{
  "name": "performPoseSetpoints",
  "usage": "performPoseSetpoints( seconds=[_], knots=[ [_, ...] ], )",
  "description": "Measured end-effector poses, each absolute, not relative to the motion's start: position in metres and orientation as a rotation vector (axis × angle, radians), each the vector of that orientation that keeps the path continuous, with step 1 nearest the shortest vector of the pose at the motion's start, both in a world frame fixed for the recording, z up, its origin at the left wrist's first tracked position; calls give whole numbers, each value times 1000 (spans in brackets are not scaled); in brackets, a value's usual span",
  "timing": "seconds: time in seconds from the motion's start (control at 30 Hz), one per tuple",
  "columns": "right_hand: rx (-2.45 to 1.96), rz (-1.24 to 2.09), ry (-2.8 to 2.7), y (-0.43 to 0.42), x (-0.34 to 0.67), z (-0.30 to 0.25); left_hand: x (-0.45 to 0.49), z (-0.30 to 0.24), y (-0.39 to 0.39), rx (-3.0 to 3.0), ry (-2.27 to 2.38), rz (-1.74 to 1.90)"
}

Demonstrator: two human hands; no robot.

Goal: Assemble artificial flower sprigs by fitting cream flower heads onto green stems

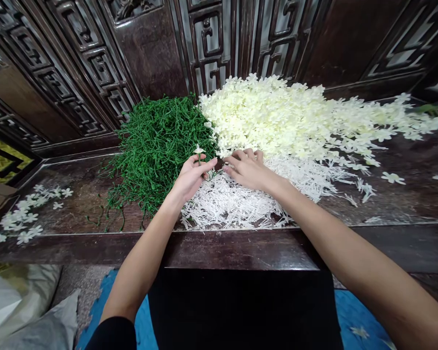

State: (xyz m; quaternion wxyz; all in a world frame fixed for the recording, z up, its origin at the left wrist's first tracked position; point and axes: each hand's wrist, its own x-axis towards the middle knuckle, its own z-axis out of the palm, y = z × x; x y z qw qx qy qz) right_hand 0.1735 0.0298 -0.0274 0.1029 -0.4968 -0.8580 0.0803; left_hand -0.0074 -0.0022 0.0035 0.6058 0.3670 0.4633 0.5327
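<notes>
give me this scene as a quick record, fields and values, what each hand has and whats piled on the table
left hand: pinches a stemmed flower, held upright
right hand: fingertips down on the white pieces; grip unclear
behind the hands: green stems on the left, cream flower heads on the right
far left: loose flowers, scattered
surface: dark wooden table

Even soft light, seemingly edge-warped.
</notes>
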Motion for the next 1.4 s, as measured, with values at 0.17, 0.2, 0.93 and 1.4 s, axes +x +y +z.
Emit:
performPoseSetpoints(
  seconds=[0.17,0.2,0.93,1.4],
  knots=[
    [-1515,276,-2570,30,170,-29,-5,1,-1,854,1107,1232],
    [-1499,286,-2571,30,170,-29,-5,1,-1,853,1111,1225],
    [-1046,900,-1892,18,171,3,-10,-5,-5,1452,1207,1203],
    [-929,638,-2545,8,162,-4,-16,-2,3,1236,1298,1357]
  ],
)
